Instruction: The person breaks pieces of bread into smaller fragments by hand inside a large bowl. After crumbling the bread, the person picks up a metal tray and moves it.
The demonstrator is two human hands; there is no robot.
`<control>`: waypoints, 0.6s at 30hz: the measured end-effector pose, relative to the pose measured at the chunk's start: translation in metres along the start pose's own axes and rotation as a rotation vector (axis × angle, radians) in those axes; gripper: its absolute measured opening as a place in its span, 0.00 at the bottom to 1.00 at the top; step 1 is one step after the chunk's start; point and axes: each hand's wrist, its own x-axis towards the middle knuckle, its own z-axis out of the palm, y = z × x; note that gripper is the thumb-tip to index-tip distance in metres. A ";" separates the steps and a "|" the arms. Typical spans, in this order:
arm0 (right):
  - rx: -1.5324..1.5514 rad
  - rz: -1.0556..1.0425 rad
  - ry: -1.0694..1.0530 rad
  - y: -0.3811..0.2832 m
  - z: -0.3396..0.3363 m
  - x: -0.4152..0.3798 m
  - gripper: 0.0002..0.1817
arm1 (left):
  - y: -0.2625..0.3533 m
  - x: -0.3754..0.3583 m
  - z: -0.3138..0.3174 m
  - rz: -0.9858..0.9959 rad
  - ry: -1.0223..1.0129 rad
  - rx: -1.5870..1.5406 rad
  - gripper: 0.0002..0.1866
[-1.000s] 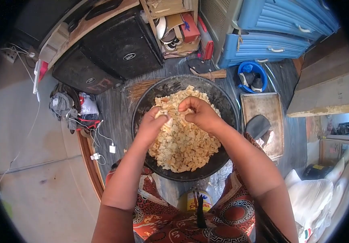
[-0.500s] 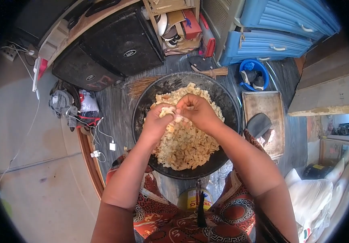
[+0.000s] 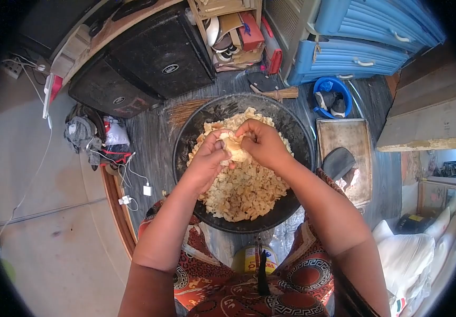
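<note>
A wide black basin [image 3: 185, 182] stands on the floor before me, with a heap of pale, torn bread-like pieces [image 3: 243, 193] in it. Above the heap, my left hand [image 3: 206, 161] grips a pale bread-like piece [image 3: 233, 148] between thumb and fingers. The fingers of my right hand [image 3: 262, 145] pinch the upper right part of that same piece. Both hands are close together, and the piece spans the gap between them.
A straw broom [image 3: 183, 112] lies behind the basin. To the right are a blue bucket [image 3: 332, 113] with shoes and a worn tray [image 3: 365, 158] bearing a dark cloth-like item. Black speakers [image 3: 159, 58] stand at back left; a yellow tin [image 3: 259, 260] is between the legs.
The hands have shifted slightly apart and turned, so more of the pale piece shows between them. The heap and basin look the same.
</note>
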 end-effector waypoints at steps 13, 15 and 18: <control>0.318 0.087 -0.162 0.022 0.007 0.006 0.19 | -0.005 0.006 -0.009 0.192 0.116 0.540 0.11; 0.310 -0.030 -0.130 0.021 0.007 0.005 0.20 | -0.005 0.007 -0.009 0.161 0.143 0.521 0.11; 0.368 0.035 -0.120 0.003 0.016 -0.005 0.23 | -0.002 0.004 -0.007 -0.002 0.128 0.230 0.15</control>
